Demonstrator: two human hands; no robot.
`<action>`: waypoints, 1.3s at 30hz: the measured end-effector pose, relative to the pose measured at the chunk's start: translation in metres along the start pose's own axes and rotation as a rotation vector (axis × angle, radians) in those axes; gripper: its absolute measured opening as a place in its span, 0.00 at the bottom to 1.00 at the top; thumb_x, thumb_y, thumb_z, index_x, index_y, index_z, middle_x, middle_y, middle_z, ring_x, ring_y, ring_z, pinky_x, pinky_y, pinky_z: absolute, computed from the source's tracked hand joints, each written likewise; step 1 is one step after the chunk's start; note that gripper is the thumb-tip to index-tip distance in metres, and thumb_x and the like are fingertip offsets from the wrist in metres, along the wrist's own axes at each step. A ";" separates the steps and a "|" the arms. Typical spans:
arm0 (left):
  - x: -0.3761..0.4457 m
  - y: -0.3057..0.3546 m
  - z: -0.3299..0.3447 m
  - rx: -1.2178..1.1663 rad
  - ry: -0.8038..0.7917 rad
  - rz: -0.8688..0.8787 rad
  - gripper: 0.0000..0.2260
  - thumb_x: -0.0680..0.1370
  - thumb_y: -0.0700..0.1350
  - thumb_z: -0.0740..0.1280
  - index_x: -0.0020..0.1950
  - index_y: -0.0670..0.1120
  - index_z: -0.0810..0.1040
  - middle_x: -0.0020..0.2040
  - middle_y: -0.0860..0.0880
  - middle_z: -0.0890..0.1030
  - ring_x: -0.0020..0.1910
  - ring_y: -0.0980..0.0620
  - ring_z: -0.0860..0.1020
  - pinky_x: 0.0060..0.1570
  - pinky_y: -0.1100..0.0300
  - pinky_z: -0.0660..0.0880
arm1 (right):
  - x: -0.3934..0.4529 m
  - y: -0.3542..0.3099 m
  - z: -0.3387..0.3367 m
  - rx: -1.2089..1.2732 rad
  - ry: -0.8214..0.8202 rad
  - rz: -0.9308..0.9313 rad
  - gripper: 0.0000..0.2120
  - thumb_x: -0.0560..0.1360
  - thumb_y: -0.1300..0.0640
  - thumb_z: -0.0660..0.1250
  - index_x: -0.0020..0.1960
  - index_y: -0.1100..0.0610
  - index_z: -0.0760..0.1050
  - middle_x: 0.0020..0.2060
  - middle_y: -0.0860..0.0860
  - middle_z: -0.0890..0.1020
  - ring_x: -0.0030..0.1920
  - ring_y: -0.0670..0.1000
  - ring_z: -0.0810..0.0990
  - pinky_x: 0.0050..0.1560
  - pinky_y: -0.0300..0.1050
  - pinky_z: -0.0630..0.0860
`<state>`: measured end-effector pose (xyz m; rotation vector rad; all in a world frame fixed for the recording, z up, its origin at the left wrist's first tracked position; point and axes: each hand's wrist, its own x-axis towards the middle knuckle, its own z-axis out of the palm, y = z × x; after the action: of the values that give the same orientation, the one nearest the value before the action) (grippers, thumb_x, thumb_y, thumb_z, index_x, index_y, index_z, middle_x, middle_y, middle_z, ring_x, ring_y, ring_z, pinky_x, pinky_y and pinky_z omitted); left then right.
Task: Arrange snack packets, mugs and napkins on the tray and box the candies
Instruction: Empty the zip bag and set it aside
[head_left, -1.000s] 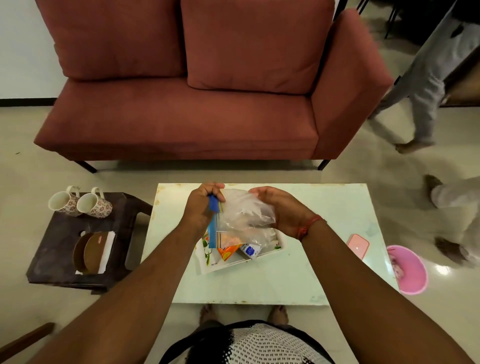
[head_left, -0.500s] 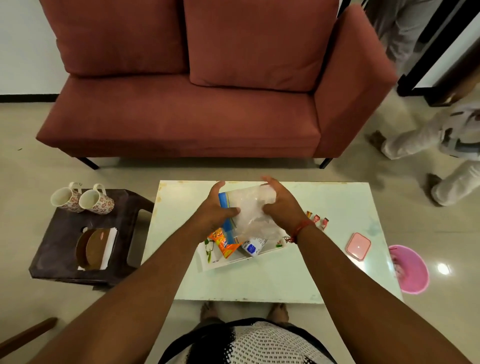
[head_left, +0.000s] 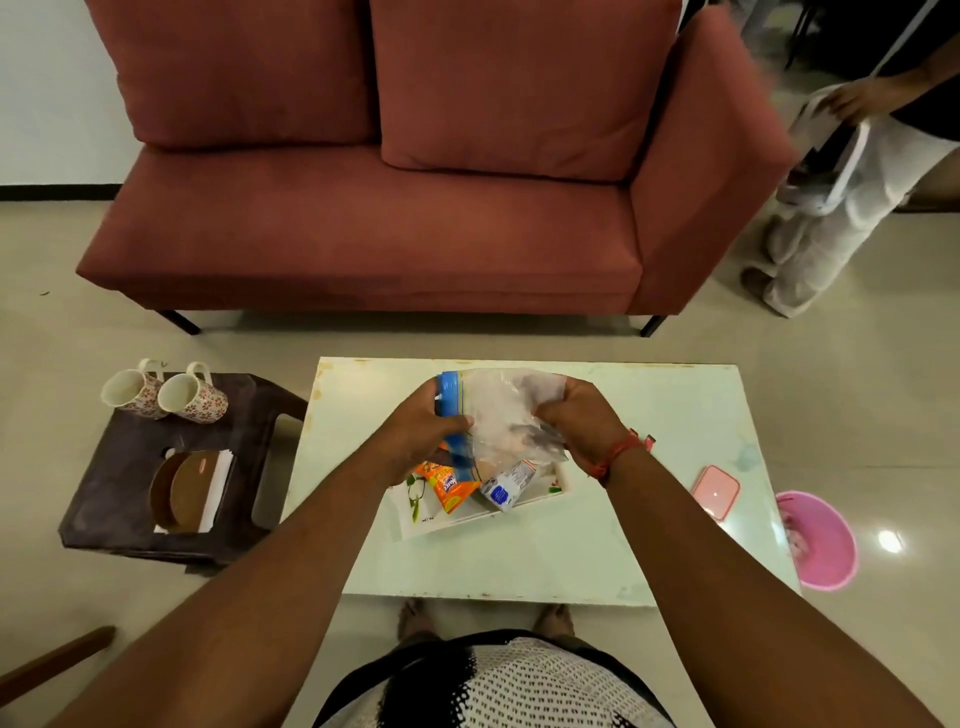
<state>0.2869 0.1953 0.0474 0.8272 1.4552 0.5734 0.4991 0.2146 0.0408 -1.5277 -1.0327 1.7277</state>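
Both hands hold a clear zip bag (head_left: 496, 410) with a blue seal strip above the white tray (head_left: 441, 522) on the pale table (head_left: 623, 545). My left hand (head_left: 421, 431) grips the blue seal end; my right hand (head_left: 576, 415) bunches the bag's other side. Under the bag, an orange snack packet (head_left: 449, 486) and a white-and-blue packet (head_left: 506, 486) lie on the tray. A small pink box (head_left: 716, 491) sits near the table's right edge. Two floral mugs (head_left: 165, 395) lie on their sides on the dark stool (head_left: 104, 499), beside brown coasters on white napkins (head_left: 189, 491). A bit of red candy (head_left: 649, 440) shows past my right wrist.
A red sofa (head_left: 389, 208) stands beyond the table. A pink bucket (head_left: 818, 540) sits on the floor at the table's right. A person in light trousers (head_left: 831, 218) stands at the far right. A wooden piece (head_left: 52, 657) lies at bottom left.
My hands have turned and crumpled the zip bag over the tray, the blue seal shifting from upright to slanted. The person at the right has moved around behind the sofa arm.
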 end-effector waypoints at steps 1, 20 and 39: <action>-0.001 0.002 0.002 0.024 0.028 0.038 0.21 0.77 0.37 0.69 0.65 0.53 0.69 0.59 0.48 0.78 0.54 0.43 0.80 0.41 0.45 0.83 | 0.000 0.002 -0.003 0.002 -0.011 -0.031 0.17 0.76 0.73 0.61 0.60 0.62 0.80 0.56 0.62 0.83 0.54 0.64 0.83 0.52 0.57 0.81; -0.019 -0.014 0.070 0.325 0.228 0.320 0.21 0.66 0.19 0.55 0.31 0.42 0.77 0.54 0.48 0.75 0.53 0.52 0.73 0.49 0.67 0.75 | -0.019 0.028 -0.063 0.106 -0.273 0.274 0.08 0.74 0.52 0.72 0.47 0.56 0.81 0.51 0.56 0.82 0.51 0.58 0.83 0.47 0.55 0.82; 0.009 -0.005 0.234 -0.225 -0.022 -0.102 0.21 0.76 0.31 0.59 0.67 0.43 0.73 0.63 0.39 0.76 0.59 0.37 0.77 0.56 0.44 0.78 | -0.055 0.086 -0.141 -1.069 0.136 -0.501 0.43 0.71 0.66 0.69 0.79 0.52 0.53 0.64 0.54 0.74 0.61 0.58 0.73 0.60 0.51 0.75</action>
<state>0.5175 0.1673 0.0213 0.5774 1.3752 0.6359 0.6513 0.1470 -0.0089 -1.6749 -2.2185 0.6810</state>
